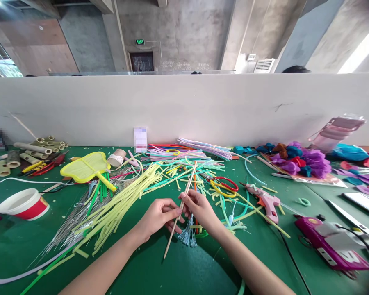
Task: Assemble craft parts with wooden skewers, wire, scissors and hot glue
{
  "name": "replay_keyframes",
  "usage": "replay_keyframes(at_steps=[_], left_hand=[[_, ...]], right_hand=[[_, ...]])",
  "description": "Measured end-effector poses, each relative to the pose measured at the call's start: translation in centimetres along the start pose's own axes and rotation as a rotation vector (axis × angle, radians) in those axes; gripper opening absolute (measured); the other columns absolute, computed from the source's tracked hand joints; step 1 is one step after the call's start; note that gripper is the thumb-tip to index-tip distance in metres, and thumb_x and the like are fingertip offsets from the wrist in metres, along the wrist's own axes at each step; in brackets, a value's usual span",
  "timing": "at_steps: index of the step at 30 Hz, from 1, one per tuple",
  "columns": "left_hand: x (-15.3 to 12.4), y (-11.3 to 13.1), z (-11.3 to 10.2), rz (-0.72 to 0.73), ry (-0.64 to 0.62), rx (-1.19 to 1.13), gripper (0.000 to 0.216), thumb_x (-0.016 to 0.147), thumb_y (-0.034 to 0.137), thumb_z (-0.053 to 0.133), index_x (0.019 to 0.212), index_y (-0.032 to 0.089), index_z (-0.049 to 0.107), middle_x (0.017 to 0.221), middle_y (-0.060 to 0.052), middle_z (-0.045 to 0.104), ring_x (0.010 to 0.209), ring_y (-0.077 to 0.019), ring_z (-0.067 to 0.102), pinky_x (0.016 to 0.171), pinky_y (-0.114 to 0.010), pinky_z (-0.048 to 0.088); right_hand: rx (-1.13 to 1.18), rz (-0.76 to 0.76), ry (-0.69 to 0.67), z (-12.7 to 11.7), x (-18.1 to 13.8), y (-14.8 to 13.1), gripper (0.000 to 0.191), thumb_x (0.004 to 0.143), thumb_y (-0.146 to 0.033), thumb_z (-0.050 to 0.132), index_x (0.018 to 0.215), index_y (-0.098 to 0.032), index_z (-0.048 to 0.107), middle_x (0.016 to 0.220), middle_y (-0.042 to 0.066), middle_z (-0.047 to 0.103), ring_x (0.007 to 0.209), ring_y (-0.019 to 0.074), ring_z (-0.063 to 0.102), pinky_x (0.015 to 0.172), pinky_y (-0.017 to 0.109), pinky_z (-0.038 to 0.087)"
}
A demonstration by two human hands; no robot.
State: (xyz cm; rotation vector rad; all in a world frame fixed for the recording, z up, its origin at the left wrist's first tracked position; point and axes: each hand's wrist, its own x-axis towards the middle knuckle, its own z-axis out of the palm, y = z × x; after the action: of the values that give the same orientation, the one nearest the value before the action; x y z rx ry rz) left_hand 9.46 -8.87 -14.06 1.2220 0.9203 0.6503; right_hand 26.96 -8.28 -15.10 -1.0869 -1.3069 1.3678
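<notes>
A thin wooden stick [170, 242] slants between my hands, its lower end pointing toward me. My left hand [158, 217] pinches it with thumb and fingertips. On the other side, my right hand [203, 208] grips it a little higher with bent fingers. Close under my right hand is a light blue tassel [188, 236]; whether it is joined to anything I cannot tell. Beyond my hands, red-and-yellow-handled scissors [224, 187] lie among green and yellow strips. A bundle of pale yellow fuzzy strips [126, 205] spreads to the left of my left hand.
To the right lie a pink glue gun [269, 203], a magenta power strip [332, 246] and a scissor blade [349, 215]. At left are a yellow fan-shaped piece [86, 168], a paper cup [24, 207] and bamboo tubes [33, 148]. A white partition [184, 106] bounds the table's back.
</notes>
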Motion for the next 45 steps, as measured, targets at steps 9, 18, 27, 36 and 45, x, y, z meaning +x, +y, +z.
replay_keyframes(at_steps=[9,18,27,36,45], left_hand=[[0.0,-0.1,-0.1,-0.015,-0.034,-0.002,0.043,0.079,0.054,0.075,0.087,0.013,0.062,0.083,-0.011,0.077,0.059,-0.0205,0.074,0.052,-0.025,0.054],[-0.1,0.2,-0.1,-0.047,-0.039,-0.005,0.044,0.077,0.054,0.076,0.083,0.013,0.06,0.081,-0.012,0.076,0.057,-0.021,0.073,0.05,-0.025,0.052],[-0.1,0.1,0.0,-0.029,-0.039,-0.005,0.042,0.078,0.052,0.075,0.084,0.013,0.061,0.079,-0.011,0.076,0.057,-0.0202,0.073,0.052,-0.025,0.053],[-0.3,0.7,0.3,0.01,0.007,-0.037,0.042,0.076,0.051,0.078,0.08,0.013,0.062,0.074,-0.01,0.075,0.054,-0.0203,0.071,0.053,-0.027,0.053],[-0.3,0.6,0.3,0.002,0.005,-0.045,0.042,0.075,0.051,0.078,0.081,0.013,0.062,0.075,-0.011,0.075,0.055,-0.0211,0.072,0.052,-0.027,0.052]], right_hand=[[-0.006,-0.002,0.008,0.0,0.0,-0.2,0.047,0.081,-0.067,0.062,0.08,-0.02,0.055,0.052,-0.006,0.056,0.043,0.0098,0.049,0.044,0.022,0.04],[-0.012,0.006,-0.008,0.2,-0.2,-0.1,0.046,0.081,-0.066,0.063,0.078,-0.022,0.052,0.053,-0.006,0.056,0.043,0.0113,0.049,0.045,0.024,0.04],[0.005,0.009,-0.005,0.3,-0.2,0.0,0.047,0.08,-0.067,0.064,0.078,-0.021,0.053,0.052,-0.006,0.055,0.043,0.0106,0.049,0.044,0.023,0.039],[0.072,0.016,0.027,0.1,-0.3,-0.9,0.045,0.084,-0.064,0.06,0.088,-0.019,0.062,0.058,-0.005,0.056,0.049,0.011,0.052,0.049,0.024,0.041],[0.054,0.016,0.016,-0.1,-0.1,-0.6,0.046,0.084,-0.065,0.061,0.084,-0.019,0.062,0.056,-0.005,0.057,0.045,0.0092,0.05,0.045,0.022,0.038]])
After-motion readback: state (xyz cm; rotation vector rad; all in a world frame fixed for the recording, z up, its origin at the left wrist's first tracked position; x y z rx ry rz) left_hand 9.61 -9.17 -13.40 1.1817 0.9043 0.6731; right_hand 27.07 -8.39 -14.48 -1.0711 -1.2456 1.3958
